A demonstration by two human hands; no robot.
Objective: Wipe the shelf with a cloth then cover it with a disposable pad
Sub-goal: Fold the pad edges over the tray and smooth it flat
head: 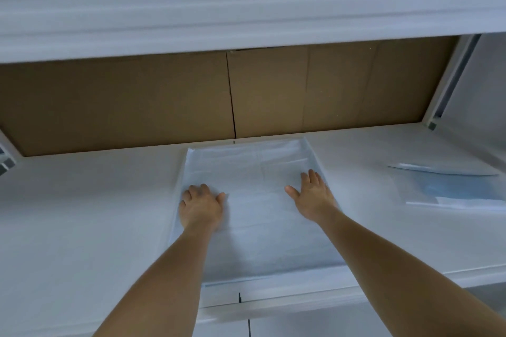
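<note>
Shelf (82, 213): a white, flat surface is seen stretching across the whole view, with its front edge at 6 o'clock and a brown cardboard back panel (137, 107) standing behind it at 12 o'clock.

Left hand (201, 205): it is laid palm down on the pad's left part, at about 9 o'clock of the pad; the fingers are bent slightly at the knuckles but nothing is gripped — the hand is released and pressed against the sheet.

Disposable pad (257, 216): a pale blue-white rectangular sheet is spread flat on the middle of the shelf, creased by fold lines. Its far edge is placed just short of the back panel at 12 o'clock, and its near edge is brought right up to the shelf's front edge at 6 o'clock.

Right hand (312, 194): it is laid flat near the pad's right edge, at about 3 o'clock of the pad, with fingers straight and thumb spread — nothing is grasped.

Plastic packet (449, 189): a clear wrapper with something blue inside is seen lying on the shelf at 3 o'clock, well apart from the pad.

Upper shelf (246, 3): a white, blurred front is seen overhead at 12 o'clock.
</note>
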